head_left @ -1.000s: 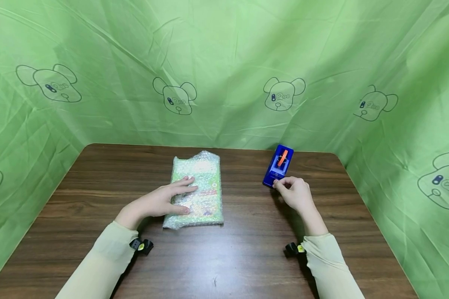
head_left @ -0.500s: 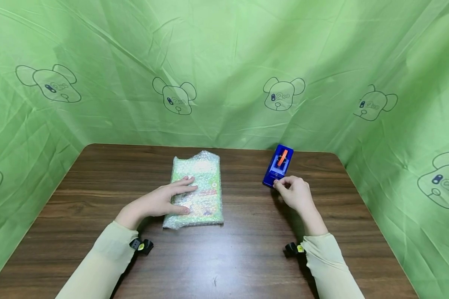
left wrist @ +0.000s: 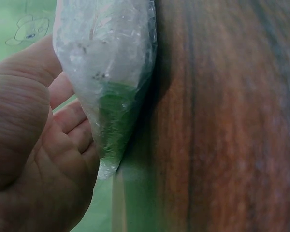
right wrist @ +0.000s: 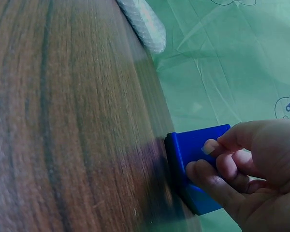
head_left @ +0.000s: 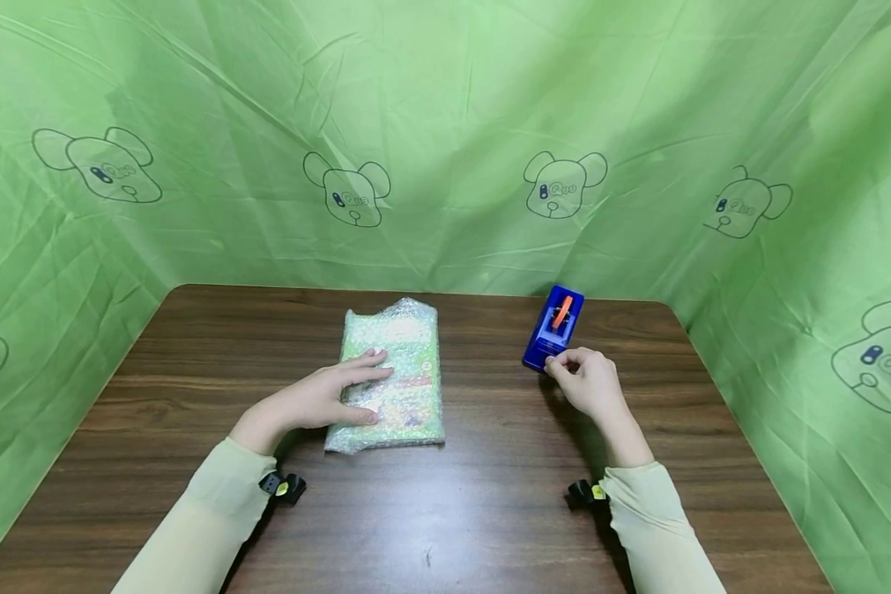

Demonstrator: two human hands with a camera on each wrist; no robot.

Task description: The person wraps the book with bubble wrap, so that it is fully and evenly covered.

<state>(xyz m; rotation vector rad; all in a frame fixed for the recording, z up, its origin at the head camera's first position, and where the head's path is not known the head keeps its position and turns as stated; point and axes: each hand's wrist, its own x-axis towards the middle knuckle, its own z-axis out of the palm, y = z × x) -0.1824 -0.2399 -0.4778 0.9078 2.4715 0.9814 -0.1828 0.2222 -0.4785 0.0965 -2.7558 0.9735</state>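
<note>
Bubble wrap is covering the flat green packet (head_left: 389, 375) lying at the centre of the head view, and your left hand (head_left: 327, 398) is resting on its left half with fingers straight and spread, pressing it down onto the dark wooden table (head_left: 490, 511). In the left wrist view the palm (left wrist: 34, 159) is touching the packet's (left wrist: 111, 77) wrapped edge; the grip here is a flat press, not a clasp.

Your right hand (head_left: 590, 384) is sitting to the right of centre, its fingers curled and pinching the near end of the blue tape dispenser (head_left: 553, 332), which is standing on the table well apart from the packet. The right wrist view is showing fingertips (right wrist: 210, 146) closing on the upper edge of the dispenser's blue body (right wrist: 193, 150), the thumb (right wrist: 203, 176) lower down.

To do this well, you are probably best keeping the left palm steady so the slippery wrap is not sliding. Judging by the pinch at the dispenser's very end, it may tip or skid; taking a fuller hold of its body looks safer. The orange part (head_left: 562, 312) on top is staying clear of your fingers.
</note>
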